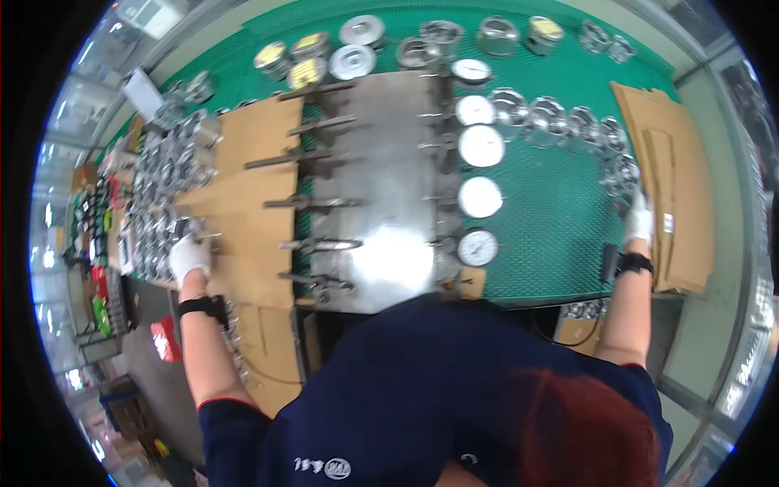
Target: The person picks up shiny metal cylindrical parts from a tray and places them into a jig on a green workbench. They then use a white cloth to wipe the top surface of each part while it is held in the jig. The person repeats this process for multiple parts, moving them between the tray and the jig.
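Note:
My arms are spread wide over the workbench, and both hands wear white gloves. On the left, my left hand [189, 256] is closed on a round metal gauge case [186, 228] at the edge of a crowd of similar cases. Far to the right, my right hand [639, 221] touches the near end of a curved row of shiny metal cases [583, 128]. Its fingers are blurred, so their grip does not show. Between the hands, a column of white-faced dial gauges [479, 197] lines the right side of a steel plate [381, 178].
Bar-like clamps [312, 202] jut from the plate's left side over a cardboard sheet [256, 162]. More cases and metal discs [362, 32] stand along the back of the green mat [535, 207]. Flat cardboard [686, 187] lies at the right edge, beside a glass partition.

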Demonstrator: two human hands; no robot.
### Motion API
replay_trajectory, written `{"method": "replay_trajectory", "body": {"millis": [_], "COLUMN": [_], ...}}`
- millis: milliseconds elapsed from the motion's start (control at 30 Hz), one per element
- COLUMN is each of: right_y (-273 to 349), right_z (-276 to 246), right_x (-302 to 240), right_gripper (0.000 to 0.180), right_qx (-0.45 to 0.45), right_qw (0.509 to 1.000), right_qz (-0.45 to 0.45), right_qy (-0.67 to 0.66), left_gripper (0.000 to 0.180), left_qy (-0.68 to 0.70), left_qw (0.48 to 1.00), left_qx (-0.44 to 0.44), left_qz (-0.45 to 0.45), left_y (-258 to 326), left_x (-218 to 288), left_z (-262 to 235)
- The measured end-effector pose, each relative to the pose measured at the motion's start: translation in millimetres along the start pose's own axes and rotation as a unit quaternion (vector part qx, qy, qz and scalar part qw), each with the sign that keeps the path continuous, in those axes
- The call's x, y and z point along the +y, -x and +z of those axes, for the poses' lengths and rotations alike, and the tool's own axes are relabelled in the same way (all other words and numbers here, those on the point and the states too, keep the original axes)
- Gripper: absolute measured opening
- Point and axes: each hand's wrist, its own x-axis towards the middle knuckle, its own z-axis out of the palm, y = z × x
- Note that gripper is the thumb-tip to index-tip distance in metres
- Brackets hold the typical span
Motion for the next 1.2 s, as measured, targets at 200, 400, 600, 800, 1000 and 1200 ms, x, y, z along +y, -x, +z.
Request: {"method": "replay_trajectory", "body": {"millis": [200, 400, 600, 800, 1000, 1200], "right_y": [133.6, 300.8, 374.4, 371.2, 367.0, 373.0], "right_z": [42.8, 154.6, 207.2, 200.3, 195.9, 174.0], "right_x": [-89.7, -136.6, -110.7, -124.3, -106.6, -80.8], "right_gripper": [0.054, 0.056, 0.123, 0.105, 0.098, 0.094], "right_qx": [-0.123, -0.508, -0.511, -0.430, -0.400, -0.536], "right_qw": [0.983, 0.783, 0.744, 0.714, 0.741, 0.833], "right_qz": [-0.134, -0.346, -0.429, -0.448, -0.491, 0.048], "right_qy": [0.026, 0.094, 0.032, 0.323, 0.224, 0.128], "left_gripper": [0.058, 0.050, 0.060, 0.071, 0.094, 0.092], "left_qy": [0.619, 0.816, 0.732, 0.473, 0.381, 0.453], "left_qw": [0.774, 0.497, 0.347, 0.717, 0.765, 0.729], "left_qx": [-0.111, -0.294, -0.570, -0.088, 0.040, 0.065], "left_qz": [-0.078, 0.045, 0.138, 0.504, 0.518, 0.509], "left_y": [71.6, 162.4, 178.2, 182.0, 190.7, 187.8], "left_x": [-0.7, 72.1, 121.2, 155.4, 187.4, 204.7], "left_z": [-34.3, -142.0, -120.2, -99.7, -73.3, -66.2]}}
